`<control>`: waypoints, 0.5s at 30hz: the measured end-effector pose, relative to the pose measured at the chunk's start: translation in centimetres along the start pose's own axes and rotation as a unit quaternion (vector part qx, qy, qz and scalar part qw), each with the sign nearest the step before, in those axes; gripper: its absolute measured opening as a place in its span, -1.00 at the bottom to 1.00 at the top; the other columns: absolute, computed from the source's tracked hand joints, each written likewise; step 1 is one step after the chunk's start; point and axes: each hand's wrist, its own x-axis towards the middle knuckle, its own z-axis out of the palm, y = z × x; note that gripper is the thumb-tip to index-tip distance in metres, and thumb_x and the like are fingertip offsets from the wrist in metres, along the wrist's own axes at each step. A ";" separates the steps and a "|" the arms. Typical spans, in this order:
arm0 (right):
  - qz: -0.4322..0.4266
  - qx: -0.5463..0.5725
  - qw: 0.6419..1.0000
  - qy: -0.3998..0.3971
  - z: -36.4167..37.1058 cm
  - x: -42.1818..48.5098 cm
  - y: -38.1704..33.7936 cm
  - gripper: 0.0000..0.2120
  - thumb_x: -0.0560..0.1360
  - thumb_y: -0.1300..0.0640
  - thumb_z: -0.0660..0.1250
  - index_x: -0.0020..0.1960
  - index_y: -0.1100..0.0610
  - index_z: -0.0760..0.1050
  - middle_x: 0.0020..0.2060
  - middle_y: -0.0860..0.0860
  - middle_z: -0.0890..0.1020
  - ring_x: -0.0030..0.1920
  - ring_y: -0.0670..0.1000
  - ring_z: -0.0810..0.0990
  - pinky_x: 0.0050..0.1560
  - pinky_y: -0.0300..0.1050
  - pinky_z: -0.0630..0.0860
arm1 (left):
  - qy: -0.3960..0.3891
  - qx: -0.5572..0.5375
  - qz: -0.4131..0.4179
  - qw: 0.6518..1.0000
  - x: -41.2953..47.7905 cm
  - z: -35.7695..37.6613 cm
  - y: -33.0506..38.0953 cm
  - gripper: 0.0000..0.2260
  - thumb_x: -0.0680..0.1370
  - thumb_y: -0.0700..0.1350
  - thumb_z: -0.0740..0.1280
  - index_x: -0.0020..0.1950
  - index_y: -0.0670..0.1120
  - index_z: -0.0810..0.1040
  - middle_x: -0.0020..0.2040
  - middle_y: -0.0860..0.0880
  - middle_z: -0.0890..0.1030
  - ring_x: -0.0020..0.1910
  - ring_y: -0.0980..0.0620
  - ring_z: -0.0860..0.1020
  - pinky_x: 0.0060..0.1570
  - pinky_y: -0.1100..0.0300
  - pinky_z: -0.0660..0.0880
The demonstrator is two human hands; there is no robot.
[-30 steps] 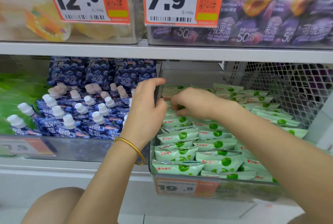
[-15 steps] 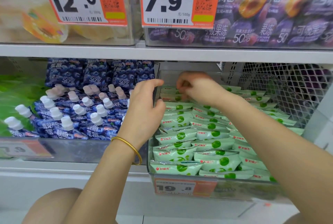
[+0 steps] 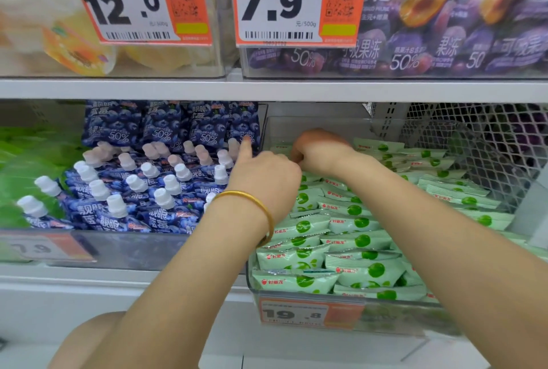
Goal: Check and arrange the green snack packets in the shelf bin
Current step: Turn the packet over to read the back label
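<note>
– White shop shelving (image 3: 267, 90) all round. What is nearest?

– The front wall of a clear bin (image 3: 394, 313) with an orange price tag (image 3: 293, 313) reading 19.8. The green packets (image 3: 367, 270) fill it.

– Which way do they lie?

– Long axis across the bin, left to right, red logo at the left end. They overlap like shingles in rows running from the front wall to the back, two side by side at the front and more to the right further in.

– And the hands?

– The left hand (image 3: 267, 182), with a gold bangle (image 3: 264, 205) on its wrist, is at the bin's left wall. Its index finger (image 3: 245, 150) points straight up and the others are folded under. I cannot tell whether they hold anything. Beyond it, the right hand (image 3: 320, 152) reaches over the rows to the rear packets, fingers curled down among them. What they grip is hidden.

– What about either side?

– Left, another clear bin (image 3: 142, 250) holds blue pouches (image 3: 142, 190) with white caps, the rear ones standing upright. Right, there is white mesh (image 3: 480, 143).

– Furthest off?

– Upper bins hold yellow pouches (image 3: 80, 51) behind a 12.0 tag (image 3: 124, 4) and purple pouches (image 3: 444, 12) beside a 7.9 tag (image 3: 275, 4).
</note>
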 end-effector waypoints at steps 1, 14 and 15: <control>-0.004 0.006 1.000 0.008 0.1 -0.1 0.1 -0.88 0.50 0.15 0.29 -0.09 0.01 0.60 -0.11 0.04 0.55 -0.09 0.11 0.52 -0.13 -0.19 0.37 | -0.033 0.031 0.006 0.999 0.4 0.1 0.3 -0.73 0.53 -0.29 0.09 0.16 -0.10 0.45 0.14 -0.07 0.51 0.21 -0.13 0.44 0.38 -0.28 -0.08; 0.020 0.110 0.983 0.148 0.0 -1.2 1.6 -0.86 0.54 0.09 0.25 0.00 0.08 0.57 -0.04 0.04 0.64 -0.01 0.13 0.57 -0.02 -0.10 0.52 | -0.057 0.078 0.019 0.995 1.0 1.1 0.3 -0.74 0.51 -0.29 0.11 0.09 -0.06 0.47 -0.05 -0.02 0.49 0.14 -0.11 0.48 0.34 -0.34 -0.10; 0.019 0.120 0.977 0.177 -0.3 -1.4 1.4 -0.86 0.55 0.07 0.24 0.02 0.07 0.56 -0.03 0.03 0.63 -0.01 0.12 0.57 -0.04 -0.11 0.50 | -0.059 0.078 0.019 0.995 1.1 1.1 0.4 -0.73 0.51 -0.29 0.11 0.11 -0.06 0.47 -0.03 -0.02 0.49 0.14 -0.11 0.48 0.35 -0.33 -0.08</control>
